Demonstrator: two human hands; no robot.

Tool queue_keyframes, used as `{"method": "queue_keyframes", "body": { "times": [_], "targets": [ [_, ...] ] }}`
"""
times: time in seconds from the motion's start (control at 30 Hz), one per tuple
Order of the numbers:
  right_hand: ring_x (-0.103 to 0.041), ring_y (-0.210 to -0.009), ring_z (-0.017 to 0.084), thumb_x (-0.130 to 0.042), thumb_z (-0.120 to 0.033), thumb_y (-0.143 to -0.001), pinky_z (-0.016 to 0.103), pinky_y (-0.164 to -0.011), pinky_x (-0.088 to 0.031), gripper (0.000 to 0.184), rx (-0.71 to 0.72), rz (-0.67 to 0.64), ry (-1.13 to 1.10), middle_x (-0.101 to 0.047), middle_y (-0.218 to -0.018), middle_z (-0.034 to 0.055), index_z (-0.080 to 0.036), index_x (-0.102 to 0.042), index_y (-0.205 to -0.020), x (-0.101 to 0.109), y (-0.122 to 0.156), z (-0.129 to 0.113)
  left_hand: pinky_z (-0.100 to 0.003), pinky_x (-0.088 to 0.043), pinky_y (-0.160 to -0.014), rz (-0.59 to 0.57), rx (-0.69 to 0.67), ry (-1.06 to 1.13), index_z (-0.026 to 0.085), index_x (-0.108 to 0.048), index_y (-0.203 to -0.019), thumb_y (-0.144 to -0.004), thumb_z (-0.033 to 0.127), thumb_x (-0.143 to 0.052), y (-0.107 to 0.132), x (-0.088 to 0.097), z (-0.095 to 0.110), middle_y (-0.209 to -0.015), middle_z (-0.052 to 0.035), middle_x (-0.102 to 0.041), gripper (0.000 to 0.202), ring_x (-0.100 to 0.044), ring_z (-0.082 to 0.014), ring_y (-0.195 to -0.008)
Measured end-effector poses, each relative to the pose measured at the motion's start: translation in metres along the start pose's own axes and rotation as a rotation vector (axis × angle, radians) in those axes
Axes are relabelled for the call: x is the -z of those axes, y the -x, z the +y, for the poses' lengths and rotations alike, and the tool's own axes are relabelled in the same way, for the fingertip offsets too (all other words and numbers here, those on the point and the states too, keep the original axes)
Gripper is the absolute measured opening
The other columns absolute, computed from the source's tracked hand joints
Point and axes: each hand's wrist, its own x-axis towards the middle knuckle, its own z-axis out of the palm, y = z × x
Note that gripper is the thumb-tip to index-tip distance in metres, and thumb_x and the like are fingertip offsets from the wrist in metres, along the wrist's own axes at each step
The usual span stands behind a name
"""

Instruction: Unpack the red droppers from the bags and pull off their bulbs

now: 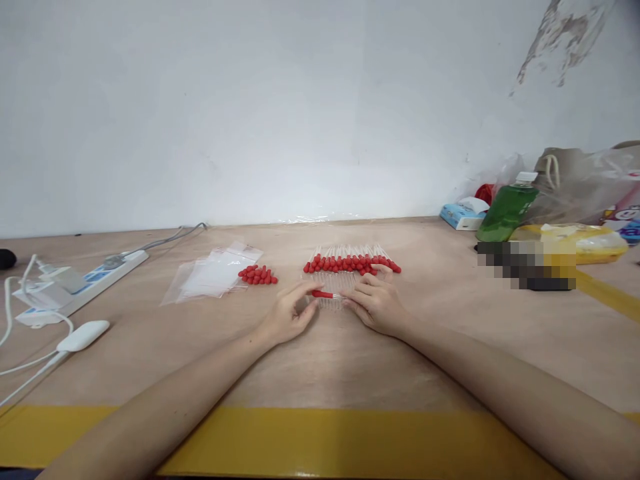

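Between my two hands lies a dropper, its red rubber bulb point(324, 294) sideways with a thin clear tube at its right end. The thumb and fingers of my left hand point(291, 312) close on the bulb's left end. My right hand point(377, 301) pinches the clear tube. Underneath is a row of loose clear tubes point(333, 280), partly covered by my fingers. Just behind them lie several droppers with red bulbs point(345, 263), bulbs toward me and pale stems toward the wall. A small heap of loose red bulbs point(257, 275) sits left of my left hand.
Clear plastic bags point(213, 272) lie at the left, beyond them a white power strip point(95, 283) with cables and a white plug-in device point(83, 335). On the right stand a green bottle point(507, 210), a tissue pack point(461, 217) and a yellow package point(595, 247). Yellow tape point(320, 440) edges the table.
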Motion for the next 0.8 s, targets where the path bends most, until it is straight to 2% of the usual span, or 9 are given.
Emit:
{"method": "queue_keyframes", "body": {
  "times": [0.1,0.2,0.27,0.4,0.53,0.8],
  "targets": [
    [-0.046,-0.069,0.013,-0.044,-0.029,-0.086,0.04,-0.091,-0.021,0.022,0.018,0.001,-0.014,-0.058,-0.06,-0.0012,-0.023,-0.066,-0.085,0.0015,-0.0012,-0.0021,-0.032,-0.047,-0.08,-0.084,-0.068,-0.142,0.019,-0.058,-0.105,-0.082,0.025,-0.051,-0.005,-0.0027,0.0023,-0.098,-0.008,-0.062,0.025,-0.058,-0.0173,-0.09],
    [-0.044,-0.067,0.012,-0.044,-0.028,-0.086,0.038,-0.088,-0.022,0.023,0.055,-0.001,-0.023,-0.056,-0.058,-0.0015,-0.022,-0.066,-0.08,0.0035,-0.0015,-0.0032,-0.029,-0.047,-0.07,-0.084,-0.083,-0.217,0.019,-0.063,-0.092,-0.085,0.028,-0.048,-0.0065,-0.005,0.0002,-0.077,-0.0048,-0.063,0.02,-0.058,-0.0153,-0.073],
    [-0.043,-0.066,0.012,-0.044,-0.028,-0.086,0.036,-0.085,-0.025,0.023,0.075,-0.003,-0.028,-0.054,-0.056,-0.0015,-0.022,-0.065,-0.079,0.0048,-0.0009,-0.0033,-0.028,-0.045,-0.067,-0.088,-0.091,-0.247,0.019,-0.064,-0.088,-0.086,0.029,-0.046,-0.0056,-0.0046,-0.0011,-0.071,-0.0038,-0.061,0.02,-0.056,-0.0148,-0.069],
    [-0.042,-0.065,0.013,-0.043,-0.027,-0.086,0.034,-0.08,-0.027,0.023,0.101,0.001,-0.038,-0.056,-0.057,-0.0016,-0.022,-0.064,-0.078,0.0065,0.0006,-0.0031,-0.028,-0.043,-0.068,-0.121,-0.111,-0.246,0.019,-0.063,-0.086,-0.087,0.027,-0.044,-0.0023,-0.0013,-0.0007,-0.07,-0.0036,-0.06,0.02,-0.053,-0.0151,-0.069],
    [-0.042,-0.064,0.011,-0.044,-0.025,-0.086,0.036,-0.085,-0.025,0.021,0.128,0.049,-0.036,-0.058,-0.057,-0.0031,-0.022,-0.063,-0.078,0.0081,0.0006,-0.0043,-0.028,-0.042,-0.068,-0.145,-0.109,-0.236,0.018,-0.061,-0.085,-0.088,0.024,-0.042,-0.0004,0.0007,0.0003,-0.072,-0.0042,-0.058,0.02,-0.051,-0.0153,-0.07],
    [-0.044,-0.066,0.011,-0.044,-0.025,-0.086,0.037,-0.086,-0.023,0.02,0.139,0.05,-0.021,-0.058,-0.058,-0.004,-0.026,-0.064,-0.086,0.0091,0.0057,-0.0032,-0.028,-0.041,-0.065,-0.149,-0.149,-0.273,0.017,-0.058,-0.077,-0.087,0.019,-0.039,-0.0002,0.0019,0.0024,-0.068,-0.004,-0.054,0.021,-0.048,-0.0157,-0.068]
  ]
}}
